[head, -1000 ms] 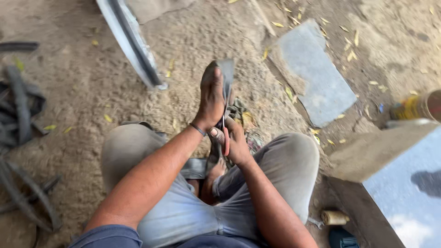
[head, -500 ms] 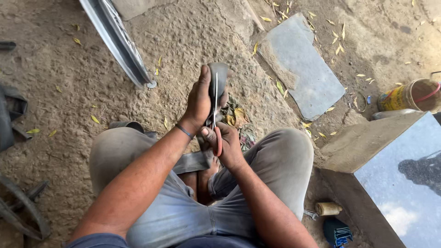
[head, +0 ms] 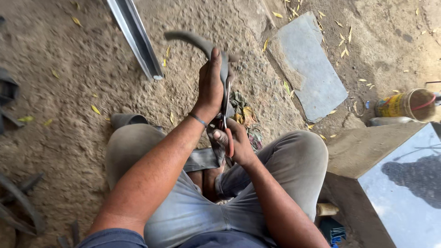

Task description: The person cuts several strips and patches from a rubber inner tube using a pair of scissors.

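I sit on the ground with my knees apart. My left hand grips a grey rubber strip, which curves up and away to the left above my fingers and hangs down between my legs. My right hand holds scissors with red handles; the blades run upward along the strip just beside my left palm. A thin band sits on my left wrist.
A metal rail lies on the dirt at upper left. A flat grey slab lies upper right, a yellow can beyond it. A water-filled stone tub stands at right. Rubber scraps lie at left.
My left hand has lifted the rubber strip higher, so its end now curls out to the left. The scissors have moved up along the strip. The camera view has shifted slightly.
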